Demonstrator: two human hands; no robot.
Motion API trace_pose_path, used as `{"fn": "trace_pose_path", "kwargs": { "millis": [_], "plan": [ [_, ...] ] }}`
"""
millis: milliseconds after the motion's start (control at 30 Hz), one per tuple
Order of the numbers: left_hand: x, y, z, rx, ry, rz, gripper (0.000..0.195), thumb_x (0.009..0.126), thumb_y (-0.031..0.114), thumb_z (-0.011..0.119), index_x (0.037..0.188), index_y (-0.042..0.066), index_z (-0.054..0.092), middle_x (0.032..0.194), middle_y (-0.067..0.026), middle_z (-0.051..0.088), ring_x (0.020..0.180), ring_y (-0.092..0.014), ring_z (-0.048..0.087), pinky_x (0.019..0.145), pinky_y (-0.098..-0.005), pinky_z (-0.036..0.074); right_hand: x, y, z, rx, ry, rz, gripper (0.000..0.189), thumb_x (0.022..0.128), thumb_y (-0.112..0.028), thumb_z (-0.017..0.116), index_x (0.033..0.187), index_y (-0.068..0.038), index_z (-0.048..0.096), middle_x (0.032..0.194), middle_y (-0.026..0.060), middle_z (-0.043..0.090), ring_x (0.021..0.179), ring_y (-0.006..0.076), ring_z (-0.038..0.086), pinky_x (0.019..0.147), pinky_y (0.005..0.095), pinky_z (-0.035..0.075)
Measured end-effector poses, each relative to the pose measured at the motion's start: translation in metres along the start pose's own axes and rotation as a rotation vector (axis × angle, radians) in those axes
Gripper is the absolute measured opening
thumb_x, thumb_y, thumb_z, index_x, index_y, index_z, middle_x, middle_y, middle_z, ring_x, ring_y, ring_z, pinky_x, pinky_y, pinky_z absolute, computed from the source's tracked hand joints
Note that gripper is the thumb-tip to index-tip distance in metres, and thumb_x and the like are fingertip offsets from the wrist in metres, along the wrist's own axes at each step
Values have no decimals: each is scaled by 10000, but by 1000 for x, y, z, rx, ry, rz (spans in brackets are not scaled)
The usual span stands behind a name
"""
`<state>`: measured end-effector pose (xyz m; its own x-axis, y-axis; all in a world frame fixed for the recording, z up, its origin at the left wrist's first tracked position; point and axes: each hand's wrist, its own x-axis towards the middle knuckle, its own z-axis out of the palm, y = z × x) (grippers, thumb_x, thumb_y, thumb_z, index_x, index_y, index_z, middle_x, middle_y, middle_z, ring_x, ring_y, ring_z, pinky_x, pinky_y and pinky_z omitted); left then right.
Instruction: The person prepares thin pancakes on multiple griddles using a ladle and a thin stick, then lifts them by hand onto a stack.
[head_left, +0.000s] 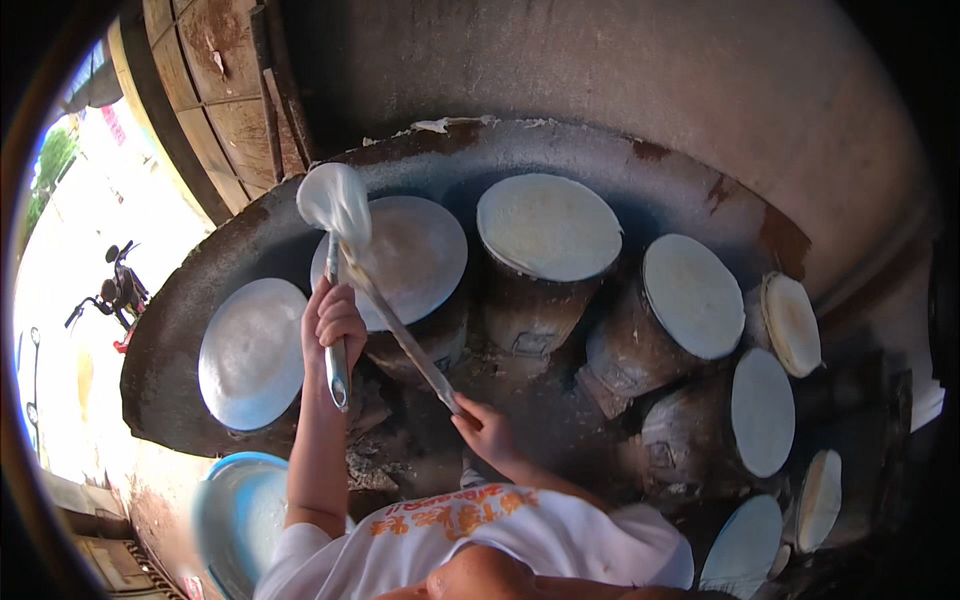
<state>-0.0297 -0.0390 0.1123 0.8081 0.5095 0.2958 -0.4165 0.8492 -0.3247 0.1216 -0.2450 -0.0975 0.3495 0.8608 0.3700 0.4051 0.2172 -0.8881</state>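
Observation:
My left hand (337, 319) grips the metal handle of a ladle (322, 196), whose bowl is coated in wet white batter. My right hand (484, 431) holds the lower end of a long thin stick (409, 345); its upper end meets the ladle near the neck. Beneath them lies a bare round griddle (427, 262), with another bare griddle (251, 352) to the left. A pale flatbread (551, 225) covers the top of a cylindrical stove (525, 319), and a second pale round (694, 296) is on the stove to its right. A blue-rimmed basin (225, 469) of white batter stands lower left.
Several more stoves and pale rounds curve down the right side, including a stacked pair of flatbreads (791, 322). A large curved metal sheet (172, 375) borders the stoves. Behind rises a wall (600, 67). A parked two-wheeler (120, 292) stands outside at left.

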Motion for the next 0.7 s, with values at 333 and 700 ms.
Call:
{"fn": "trace_pose_path", "kwargs": {
  "millis": [333, 700],
  "plan": [
    [114, 69, -133, 63, 543, 1, 226, 970, 213, 449, 810, 55, 470, 563, 41, 340, 399, -54, 337, 339, -199, 280, 142, 69, -5, 548, 274, 719, 499, 796, 17, 665, 1273, -12, 524, 847, 65, 612, 581, 111, 593, 451, 252, 490],
    [153, 125, -172, 2236, 933, -4, 525, 909, 144, 530, 1399, 293, 418, 660, -66, 561, 459, -150, 508, 430, -304, 422, 188, 83, 34, -120, 346, 209, 503, 631, 132, 543, 1116, -1, 551, 1058, 196, 513, 965, 361, 514, 836, 397, 444]
  ]
}}
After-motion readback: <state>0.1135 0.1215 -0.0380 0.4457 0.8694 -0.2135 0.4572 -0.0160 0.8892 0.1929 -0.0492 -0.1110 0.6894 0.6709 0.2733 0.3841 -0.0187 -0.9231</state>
